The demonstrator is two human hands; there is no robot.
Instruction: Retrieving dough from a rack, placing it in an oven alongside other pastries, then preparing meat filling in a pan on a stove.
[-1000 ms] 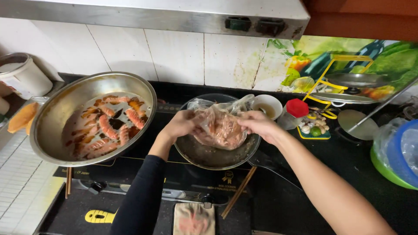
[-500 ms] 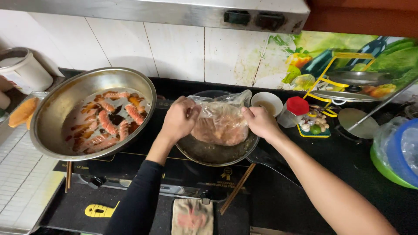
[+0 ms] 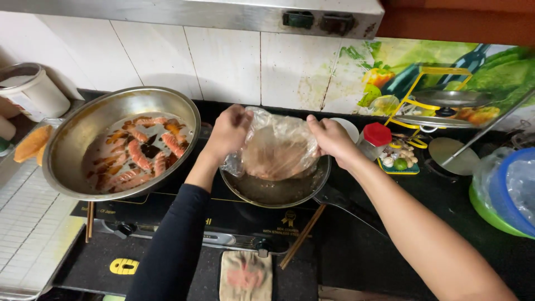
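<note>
Both grips, L hand (image 3: 227,134) & R hand (image 3: 331,137), tight on plastic bag (image 3: 278,147) over frying pan (image 3: 278,192)

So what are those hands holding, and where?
Both hands, left and right, hold a clear plastic bag of meat by its upper side edges, over the pan.

A clear plastic bag (image 3: 278,146) of pinkish meat hangs over the dark pan (image 3: 276,189), a yellow label (image 3: 123,266) marks the black stove's front edge (image 3: 167,245), and gold print sits below the pan.
</note>
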